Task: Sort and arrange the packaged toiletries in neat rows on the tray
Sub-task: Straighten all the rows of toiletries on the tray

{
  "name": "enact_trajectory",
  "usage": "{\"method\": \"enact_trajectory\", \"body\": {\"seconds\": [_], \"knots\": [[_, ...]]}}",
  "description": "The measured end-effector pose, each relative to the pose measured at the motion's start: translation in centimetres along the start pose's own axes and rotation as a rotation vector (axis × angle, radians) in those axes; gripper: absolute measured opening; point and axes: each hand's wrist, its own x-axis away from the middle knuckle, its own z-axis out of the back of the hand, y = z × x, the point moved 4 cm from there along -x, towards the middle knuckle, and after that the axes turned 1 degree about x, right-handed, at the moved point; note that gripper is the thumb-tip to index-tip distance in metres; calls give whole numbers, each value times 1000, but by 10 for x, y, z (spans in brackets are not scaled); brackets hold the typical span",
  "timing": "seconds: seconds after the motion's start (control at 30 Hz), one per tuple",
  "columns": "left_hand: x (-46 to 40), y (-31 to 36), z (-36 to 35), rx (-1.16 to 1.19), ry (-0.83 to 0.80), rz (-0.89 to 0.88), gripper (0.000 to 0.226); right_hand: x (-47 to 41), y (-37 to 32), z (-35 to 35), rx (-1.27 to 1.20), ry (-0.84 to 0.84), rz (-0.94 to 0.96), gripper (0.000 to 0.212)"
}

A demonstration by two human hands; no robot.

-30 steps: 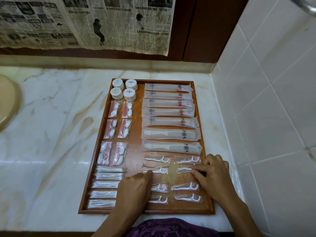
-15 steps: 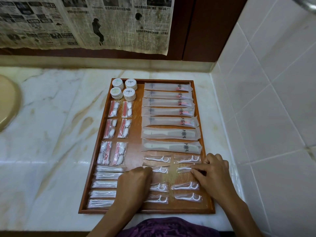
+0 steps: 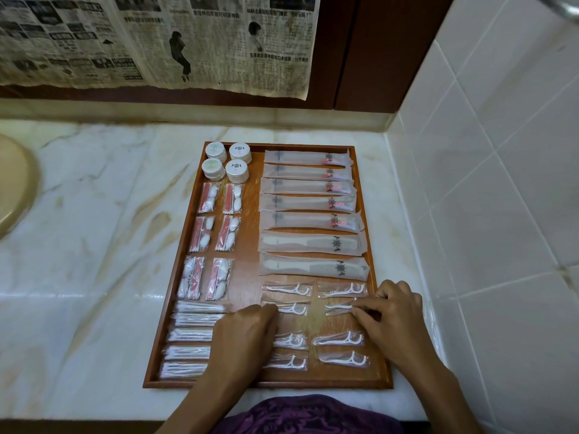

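Note:
A wooden tray [image 3: 266,385] on the marble counter holds rows of packets. Round white tubs [image 3: 227,161] sit far left, with red-and-white kits [image 3: 219,198] and cotton swab packets [image 3: 191,336] below them. On the right lie toothbrush packets [image 3: 308,186] and comb packets [image 3: 313,267], then two columns of floss pick packets [image 3: 341,338]. My left hand [image 3: 247,336] is curled, fingertips on the left end of a floss pick packet [image 3: 293,308]. My right hand [image 3: 394,321] pinches the floss pick packet [image 3: 338,308] beside it.
A beige basin [image 3: 12,186] sits at the counter's left edge. A tiled wall [image 3: 485,214] rises close along the tray's right side. Newspaper [image 3: 156,39] hangs over the dark wood at the back. Purple cloth [image 3: 307,415] shows at the near edge.
My left hand has curled its fingers and crept slightly up to the end of the second-row floss packet. My right hand has stayed on its packet.

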Motion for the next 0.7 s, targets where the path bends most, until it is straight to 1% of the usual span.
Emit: {"method": "enact_trajectory", "body": {"seconds": [0.1,0.17,0.3,0.4,0.53,0.63,0.7], "knots": [[8,-1,2,36,10,-64,25,5,2,5,26,-7,-1,11],[15,1,2,22,-24,-110,28,12,0,6,26,-46,6,14],[21,-1,-3,-42,-90,-137,26,27,-10,2,81,-135,86,22],[17,-1,-6,-45,-110,-155,17,30,-10,0,100,-155,84,19],[10,0,-5,-39,-92,-145,27,26,-9,2,122,-115,44,20],[6,5,-2,-50,-79,-144,28,26,-5,2,54,-108,18,13],[6,6,-2,-45,-75,-144,30,29,-2,2,-13,-132,-2,9]]}}
